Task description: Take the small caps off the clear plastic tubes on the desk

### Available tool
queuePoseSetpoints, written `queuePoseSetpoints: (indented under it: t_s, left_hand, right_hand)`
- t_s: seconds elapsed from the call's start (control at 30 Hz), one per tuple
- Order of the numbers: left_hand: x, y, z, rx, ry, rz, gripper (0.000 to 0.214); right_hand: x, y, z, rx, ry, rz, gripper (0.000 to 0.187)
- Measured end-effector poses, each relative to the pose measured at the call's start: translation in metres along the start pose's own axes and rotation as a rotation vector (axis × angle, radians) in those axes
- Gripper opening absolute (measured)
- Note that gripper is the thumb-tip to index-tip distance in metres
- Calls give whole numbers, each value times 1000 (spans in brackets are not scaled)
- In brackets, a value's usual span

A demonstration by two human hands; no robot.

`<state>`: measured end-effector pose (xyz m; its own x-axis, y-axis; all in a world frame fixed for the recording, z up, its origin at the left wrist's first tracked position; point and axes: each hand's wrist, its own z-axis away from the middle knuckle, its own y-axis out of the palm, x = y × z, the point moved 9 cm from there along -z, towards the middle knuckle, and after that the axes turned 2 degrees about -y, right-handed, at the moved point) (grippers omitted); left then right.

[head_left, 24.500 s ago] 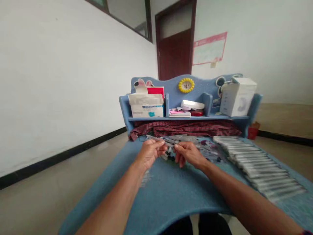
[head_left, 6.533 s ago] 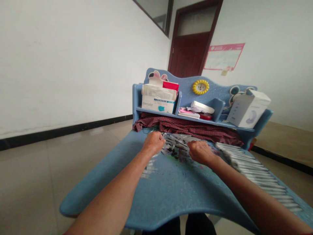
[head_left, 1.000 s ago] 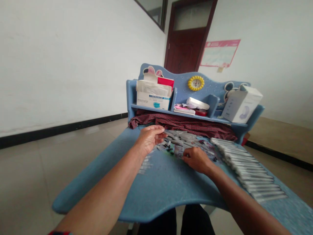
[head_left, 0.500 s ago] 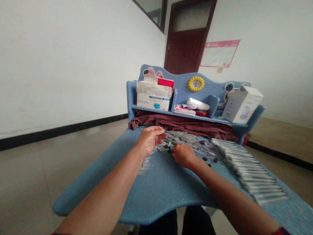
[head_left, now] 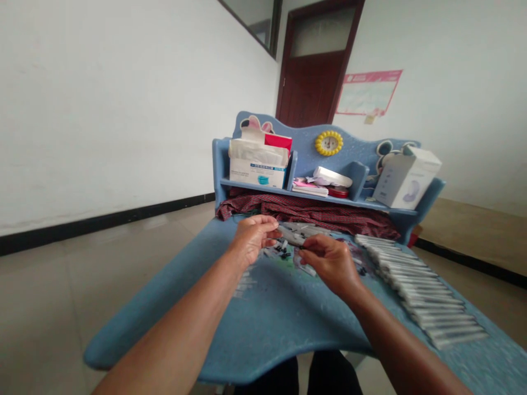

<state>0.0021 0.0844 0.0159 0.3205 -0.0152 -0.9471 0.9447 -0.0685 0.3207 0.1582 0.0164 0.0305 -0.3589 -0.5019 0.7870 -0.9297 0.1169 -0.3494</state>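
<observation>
My left hand (head_left: 254,238) is closed, with thumb and fingers pinching one end of a clear, greyish plastic tube (head_left: 291,237), which slants down to the right. My right hand (head_left: 329,262) is closed at the tube's other end, its fingertips around a small black piece (head_left: 302,248) that looks like a cap or plug. Whether that piece is seated on the tube, I cannot tell. Under and behind the hands lie loose clear tubes (head_left: 308,227) and several small black pieces (head_left: 284,252). Short clear strips (head_left: 246,284) lie below my left wrist.
A long row of whitish tubes (head_left: 420,288) lies along the right of the blue table (head_left: 247,340). Behind is folded checked cloth (head_left: 304,211). On the shelf stand a mask box (head_left: 257,164), a white box (head_left: 405,178) and papers (head_left: 310,188). More black pieces (head_left: 362,271) lie right of my right hand.
My right hand has risen from the loose pieces on the table, bringing a small black piece to the tube's end. My left hand has stayed nearly in place.
</observation>
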Motion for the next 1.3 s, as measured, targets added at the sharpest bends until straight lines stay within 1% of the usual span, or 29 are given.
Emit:
queuePoseSetpoints:
  t_s: [0.1,0.27,0.53,0.73,0.87,0.97,1.1,1.17,1.23,1.3]
  left_hand:
    - [1,2,1,1,5,-11,14]
    - [3,4,1,10,8,-31,14]
    - [5,6,3,3,8,-93,12]
    - [4,8,4,31,8,-124,14]
    - [3,9,3,35,17,-135,15]
    - [3,9,1,43,35,-143,16]
    - [1,11,2,74,66,-150,17]
    - [1,14,2,96,61,-142,17]
    - [2,14,3,98,51,-133,17]
    - [4,13,2,84,47,-128,17]
  right_hand:
    - [9,-3,0,-64,-47,141,7]
    - [13,-2,-2,-78,-64,256,7]
    - [16,1,-3,-77,-109,258,9]
    - [14,2,-3,-77,-99,203,11]
    - [8,5,-2,-62,-67,159,10]
    - [3,9,-1,-32,-35,73,10]
    - [-7,19,-1,62,95,-245,18]
    - [-11,22,-1,88,167,-390,23]
    - [-13,24,0,89,216,-471,27]
    - [-17,25,1,85,249,-507,30]
